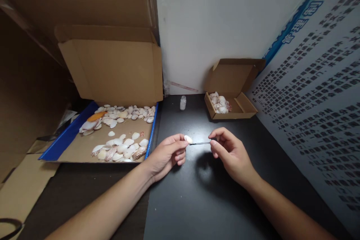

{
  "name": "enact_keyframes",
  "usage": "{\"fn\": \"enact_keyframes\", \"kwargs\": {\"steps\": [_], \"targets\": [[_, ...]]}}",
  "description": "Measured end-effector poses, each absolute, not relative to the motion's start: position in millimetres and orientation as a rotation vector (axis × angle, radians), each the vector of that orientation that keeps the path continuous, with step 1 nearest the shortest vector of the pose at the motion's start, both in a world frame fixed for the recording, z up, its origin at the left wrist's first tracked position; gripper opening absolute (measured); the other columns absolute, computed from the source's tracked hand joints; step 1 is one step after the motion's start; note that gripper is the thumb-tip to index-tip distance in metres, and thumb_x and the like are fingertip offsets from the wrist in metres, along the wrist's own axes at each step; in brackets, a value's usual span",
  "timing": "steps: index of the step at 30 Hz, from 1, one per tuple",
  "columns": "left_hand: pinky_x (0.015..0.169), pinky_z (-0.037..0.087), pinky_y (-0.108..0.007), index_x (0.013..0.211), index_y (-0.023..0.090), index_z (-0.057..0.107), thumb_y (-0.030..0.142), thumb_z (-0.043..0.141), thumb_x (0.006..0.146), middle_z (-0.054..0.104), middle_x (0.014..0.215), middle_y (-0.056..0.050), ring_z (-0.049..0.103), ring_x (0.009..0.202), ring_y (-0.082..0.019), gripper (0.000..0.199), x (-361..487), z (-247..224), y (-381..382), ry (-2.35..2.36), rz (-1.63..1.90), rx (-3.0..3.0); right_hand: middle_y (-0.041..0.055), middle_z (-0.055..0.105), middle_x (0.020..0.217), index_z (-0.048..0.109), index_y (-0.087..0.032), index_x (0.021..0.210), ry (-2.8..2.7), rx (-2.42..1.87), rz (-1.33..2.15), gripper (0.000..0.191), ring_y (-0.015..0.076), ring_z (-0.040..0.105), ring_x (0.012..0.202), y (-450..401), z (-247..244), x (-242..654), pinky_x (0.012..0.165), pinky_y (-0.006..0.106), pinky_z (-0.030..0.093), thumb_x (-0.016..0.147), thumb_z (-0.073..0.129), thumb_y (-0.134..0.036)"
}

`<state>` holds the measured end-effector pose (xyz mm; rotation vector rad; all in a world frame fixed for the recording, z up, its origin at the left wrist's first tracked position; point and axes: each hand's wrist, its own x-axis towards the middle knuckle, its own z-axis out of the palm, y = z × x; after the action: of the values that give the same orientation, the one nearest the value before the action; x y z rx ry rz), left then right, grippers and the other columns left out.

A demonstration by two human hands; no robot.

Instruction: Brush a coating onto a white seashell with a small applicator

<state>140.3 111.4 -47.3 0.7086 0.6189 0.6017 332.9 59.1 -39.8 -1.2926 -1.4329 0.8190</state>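
Observation:
Between the thumb and fingers of my left hand is a small white shell, held above the dark table. My right hand pinches one end of a thin dark tool, whose other end reaches to the lower edge of the shell. Whether the tip touches the shell is too small to tell. Beyond both hands stands a small clear bottle with whitish contents.
At the left, an open blue-edged box holds several shells in two groups. A smaller open cardboard box with white shells stands at the back right. A pale wall rises behind, and a printed panel borders the right side.

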Motion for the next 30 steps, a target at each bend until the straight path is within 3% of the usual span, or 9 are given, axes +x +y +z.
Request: {"fn": "enact_keyframes", "kwargs": {"steps": [10, 18, 24, 30], "targets": [[0.047, 0.030, -0.018, 0.085, 0.015, 0.052, 0.020, 0.061, 0.083, 0.034, 0.059, 0.007, 0.030, 0.048, -0.004, 0.011, 140.5, -44.7, 111.4, 0.624, 0.601, 0.691, -0.0041, 0.046, 0.058, 0.054, -0.018, 0.077, -1.375, -1.416, 0.716, 0.019, 0.0109, 0.044, 0.050, 61.5, -39.0, 334.2, 0.051, 0.026, 0.035, 0.087, 0.058, -0.034], [0.047, 0.028, -0.019, 0.086, 0.014, 0.054, 0.023, 0.064, 0.083, 0.029, 0.056, 0.008, 0.027, 0.049, -0.005, 0.014, 140.9, -48.0, 111.9, 0.629, 0.610, 0.681, -0.0046, 0.048, 0.060, 0.057, -0.017, 0.089, -1.446, -1.300, 0.767, 0.013, 0.0107, 0.047, 0.050, 59.1, -38.6, 331.8, 0.050, 0.024, 0.037, 0.087, 0.058, -0.030], [0.047, 0.027, -0.019, 0.085, 0.014, 0.054, 0.023, 0.062, 0.083, 0.030, 0.056, 0.007, 0.026, 0.049, -0.005, 0.013, 140.1, -47.8, 112.1, 0.634, 0.612, 0.665, -0.0035, 0.048, 0.061, 0.055, -0.018, 0.083, -1.433, -1.376, 0.666, 0.010, 0.0113, 0.045, 0.053, 60.9, -37.4, 333.1, 0.051, 0.024, 0.036, 0.084, 0.059, -0.027], [0.047, 0.027, -0.019, 0.086, 0.014, 0.054, 0.022, 0.062, 0.083, 0.029, 0.057, 0.007, 0.027, 0.049, -0.005, 0.012, 140.4, -47.1, 112.2, 0.622, 0.607, 0.678, -0.0039, 0.048, 0.061, 0.057, -0.017, 0.089, -1.459, -1.314, 0.754, 0.012, 0.0115, 0.046, 0.053, 59.4, -35.8, 331.9, 0.051, 0.024, 0.037, 0.086, 0.058, -0.029]]}}
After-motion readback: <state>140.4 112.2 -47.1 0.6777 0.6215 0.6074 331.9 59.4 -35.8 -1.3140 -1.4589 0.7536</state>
